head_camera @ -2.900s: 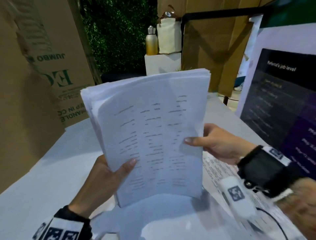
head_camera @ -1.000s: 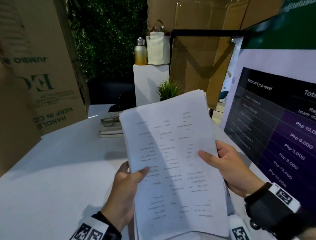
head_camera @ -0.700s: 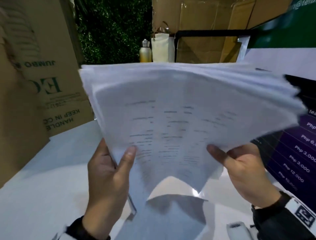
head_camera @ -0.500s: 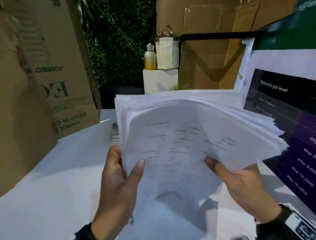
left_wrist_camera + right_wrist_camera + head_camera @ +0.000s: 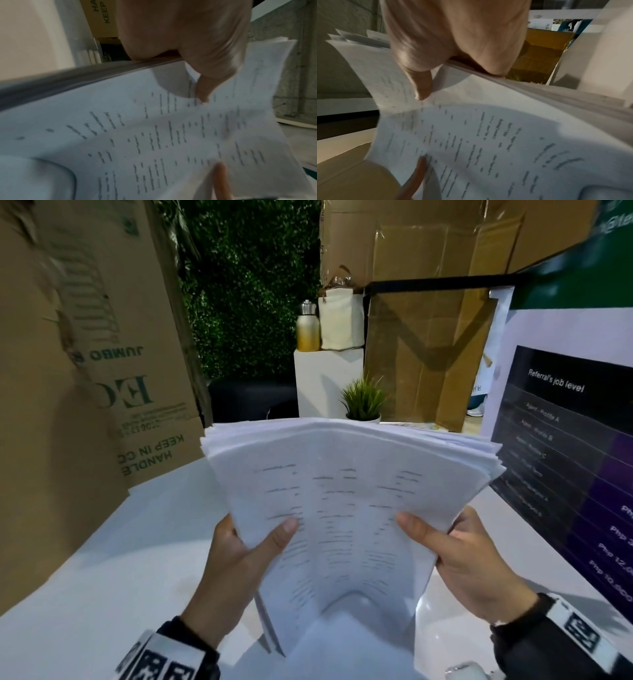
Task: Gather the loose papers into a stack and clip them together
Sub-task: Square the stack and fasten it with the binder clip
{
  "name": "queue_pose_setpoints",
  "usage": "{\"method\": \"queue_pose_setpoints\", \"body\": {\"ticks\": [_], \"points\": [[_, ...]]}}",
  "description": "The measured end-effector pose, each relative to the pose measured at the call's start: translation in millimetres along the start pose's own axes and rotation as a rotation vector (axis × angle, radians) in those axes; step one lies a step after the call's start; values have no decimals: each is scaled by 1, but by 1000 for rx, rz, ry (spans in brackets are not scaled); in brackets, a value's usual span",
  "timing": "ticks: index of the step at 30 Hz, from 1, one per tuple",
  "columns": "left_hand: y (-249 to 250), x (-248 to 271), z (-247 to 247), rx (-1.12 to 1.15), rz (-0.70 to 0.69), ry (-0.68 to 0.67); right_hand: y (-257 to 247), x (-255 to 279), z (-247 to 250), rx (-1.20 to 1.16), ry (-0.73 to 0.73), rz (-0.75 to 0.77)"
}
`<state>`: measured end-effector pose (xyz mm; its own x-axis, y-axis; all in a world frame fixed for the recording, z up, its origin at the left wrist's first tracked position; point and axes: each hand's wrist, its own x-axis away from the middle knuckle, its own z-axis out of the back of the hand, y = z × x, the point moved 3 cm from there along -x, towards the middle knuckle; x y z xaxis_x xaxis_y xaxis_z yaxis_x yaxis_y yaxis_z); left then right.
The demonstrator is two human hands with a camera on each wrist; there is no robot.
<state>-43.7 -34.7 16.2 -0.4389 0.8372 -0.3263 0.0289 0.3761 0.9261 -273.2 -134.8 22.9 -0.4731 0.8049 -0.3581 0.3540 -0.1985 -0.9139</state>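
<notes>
A thick stack of printed white papers (image 5: 346,508) stands on its lower edge on the white table (image 5: 102,594), bowed into a trough, its top edges fanned unevenly. My left hand (image 5: 236,556) grips the stack's left side, thumb on the front sheet. My right hand (image 5: 469,556) grips the right side the same way. In the left wrist view the papers (image 5: 154,135) fill the frame under my left hand (image 5: 202,65). The right wrist view shows the papers (image 5: 488,142) held by my right hand (image 5: 423,75). No clip is in view.
A large cardboard box (image 5: 102,354) stands at the left edge of the table. A printed sign board (image 5: 565,457) leans at the right. Behind the papers are a small potted plant (image 5: 363,400), a white pedestal (image 5: 325,381) with a bottle (image 5: 307,328), and more cardboard.
The stack has turned between my hands from upright to sideways and back. It has dropped lower toward the table and its fanned top edges have drawn closer together. Both hands keep their grip.
</notes>
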Motion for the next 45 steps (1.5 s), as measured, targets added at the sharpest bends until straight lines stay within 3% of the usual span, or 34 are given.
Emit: {"method": "queue_pose_setpoints", "body": {"ticks": [4, 8, 11, 18, 25, 30, 35, 42, 45], "points": [[20, -6, -12, -84, -131, 75, -16, -14, -7, 14, 52, 66], [50, -9, -15, -109, -262, -18, -39, -27, -6, -46, 40, 107], [44, -10, -9, -51, -183, -138, -40, -28, 0, -99, 5, 48], [-7, 0, 5, 0, 193, -287, 1, -14, 8, -19, -88, -193], [-17, 10, 3, -30, 185, -229, 41, 16, 24, 396, -80, -442], [-4, 7, -3, 37, 161, -215, 9, 17, 20, 464, 98, -207], [16, -7, -9, 145, 88, -128, -29, 4, 0, 212, 107, -5], [14, 1, -7, 194, 85, -63, -43, 0, -11, 195, 23, 6], [11, 2, -8, 134, 85, -58, -68, 0, -9, 262, 38, 100]]}}
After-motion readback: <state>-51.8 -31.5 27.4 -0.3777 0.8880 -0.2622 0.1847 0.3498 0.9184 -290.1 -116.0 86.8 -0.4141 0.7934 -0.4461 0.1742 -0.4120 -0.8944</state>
